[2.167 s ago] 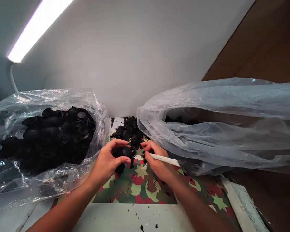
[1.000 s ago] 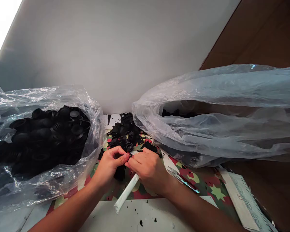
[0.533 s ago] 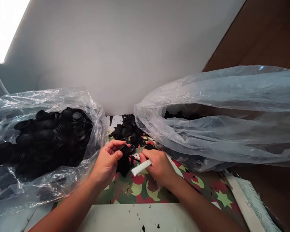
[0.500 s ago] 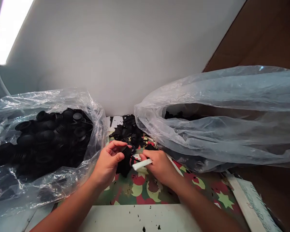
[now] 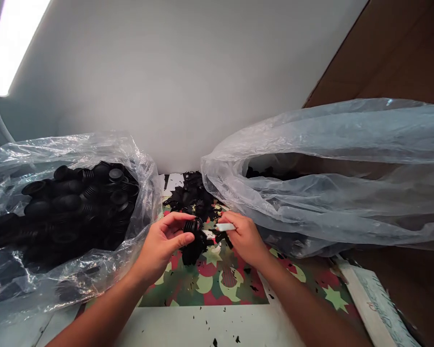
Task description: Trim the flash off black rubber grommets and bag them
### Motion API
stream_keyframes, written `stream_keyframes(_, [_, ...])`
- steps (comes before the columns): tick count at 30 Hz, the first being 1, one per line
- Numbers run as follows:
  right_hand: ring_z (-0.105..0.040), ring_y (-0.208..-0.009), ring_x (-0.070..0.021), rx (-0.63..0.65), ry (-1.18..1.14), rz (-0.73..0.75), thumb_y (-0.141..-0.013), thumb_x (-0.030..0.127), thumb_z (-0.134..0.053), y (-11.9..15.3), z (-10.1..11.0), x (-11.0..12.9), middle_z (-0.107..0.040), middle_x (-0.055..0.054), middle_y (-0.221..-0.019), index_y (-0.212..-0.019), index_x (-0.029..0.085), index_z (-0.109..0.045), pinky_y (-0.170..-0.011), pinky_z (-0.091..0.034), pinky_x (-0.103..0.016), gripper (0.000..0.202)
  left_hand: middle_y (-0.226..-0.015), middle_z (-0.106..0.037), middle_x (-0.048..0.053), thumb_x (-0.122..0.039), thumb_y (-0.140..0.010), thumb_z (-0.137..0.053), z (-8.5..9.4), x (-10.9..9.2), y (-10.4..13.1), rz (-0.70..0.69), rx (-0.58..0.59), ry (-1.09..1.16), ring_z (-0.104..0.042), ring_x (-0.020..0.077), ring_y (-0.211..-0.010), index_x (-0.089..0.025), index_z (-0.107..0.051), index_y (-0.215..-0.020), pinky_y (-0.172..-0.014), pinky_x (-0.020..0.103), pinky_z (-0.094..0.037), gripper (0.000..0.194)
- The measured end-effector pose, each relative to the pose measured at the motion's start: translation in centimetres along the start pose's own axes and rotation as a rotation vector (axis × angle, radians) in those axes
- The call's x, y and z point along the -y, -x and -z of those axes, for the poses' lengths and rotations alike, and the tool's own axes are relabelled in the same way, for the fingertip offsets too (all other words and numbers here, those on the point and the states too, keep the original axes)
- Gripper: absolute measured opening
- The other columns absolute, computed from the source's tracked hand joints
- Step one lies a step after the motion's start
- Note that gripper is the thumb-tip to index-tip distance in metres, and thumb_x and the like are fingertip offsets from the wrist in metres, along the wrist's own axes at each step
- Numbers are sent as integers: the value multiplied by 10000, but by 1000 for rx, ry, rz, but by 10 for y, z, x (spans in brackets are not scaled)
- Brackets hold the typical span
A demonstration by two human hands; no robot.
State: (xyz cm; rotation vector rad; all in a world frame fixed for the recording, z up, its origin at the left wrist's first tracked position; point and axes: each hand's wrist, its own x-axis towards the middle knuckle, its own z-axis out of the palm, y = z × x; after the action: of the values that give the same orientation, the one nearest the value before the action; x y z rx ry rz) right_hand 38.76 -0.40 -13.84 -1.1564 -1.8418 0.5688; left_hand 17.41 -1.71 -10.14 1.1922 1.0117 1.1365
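Observation:
My left hand (image 5: 161,243) pinches a black ribbed rubber bellows (image 5: 193,226) between its thumb and fingers. Below the bellows shows a dark black mass (image 5: 193,253); I cannot tell whether it belongs to the part or lies on the table. Close by on the right, my right hand (image 5: 246,239) is closed around a slim tool with a white handle (image 5: 225,227); its working end is not clear. The tool and the bellows are apart. Behind both hands lies a heap of black scraps (image 5: 190,193).
At left, a clear plastic bag (image 5: 148,178) holds many black ribbed parts (image 5: 68,202). Another clear bag (image 5: 311,202) lies open at right, before a cardboard box (image 5: 394,53). Black crumbs dot the patterned sheet (image 5: 206,284) and white surface (image 5: 188,327). A lamp (image 5: 16,43) glows upper left.
My right hand has drawn slightly up and right, away from the bellows, and the white handle is turned more level. The bellows has been turned in my left hand, showing its ribs.

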Motion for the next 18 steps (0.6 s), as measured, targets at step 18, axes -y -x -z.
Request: stream_keyframes(18, [-615, -680, -159, -163, -65, 163, -934, 210, -607, 16, -6, 38, -637, -23, -817, -984, 239, -748, -603, -506, -288, 153, -653, -685, -2, -245, -618, -841, -10, -3, 8, -88, -2, -327, -593, 170, -637, -189, -743, -664, -596, 268, -466, 121])
